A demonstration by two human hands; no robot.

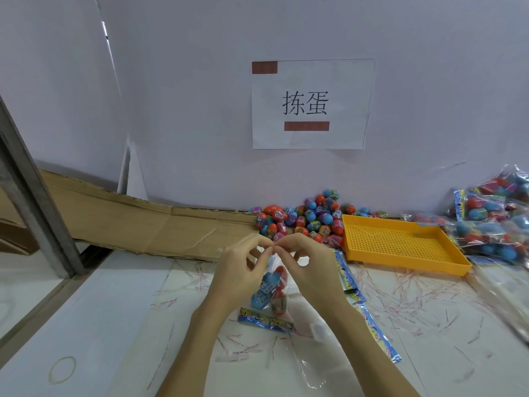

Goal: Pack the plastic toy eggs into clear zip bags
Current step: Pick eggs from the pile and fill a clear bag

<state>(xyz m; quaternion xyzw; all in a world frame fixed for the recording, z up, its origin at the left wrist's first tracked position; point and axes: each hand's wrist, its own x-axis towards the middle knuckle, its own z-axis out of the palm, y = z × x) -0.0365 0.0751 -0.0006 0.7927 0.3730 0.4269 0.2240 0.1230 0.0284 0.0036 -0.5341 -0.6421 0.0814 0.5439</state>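
left hand [239, 267] and right hand [310, 265] pinched the mouth of a clear plastic zip bag [276, 285] hanging between them, blue and orange plastic toy eggs [264, 293] inside; sealing probably required even pressure along the strip.

Glossy plastic eggs [303, 220] lie against the table's far edge. The yellow tray [400, 242] is perforated matt plastic. Brown cardboard [137, 222] looks rough.

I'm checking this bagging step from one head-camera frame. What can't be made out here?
- Bag mouth: hidden behind both hands' fingertips.
- Egg count inside: eggs overlap, wrists cover the sides.
- Filled bags: blurred, cut by the right edge.
- Egg label print in the pile: too small.
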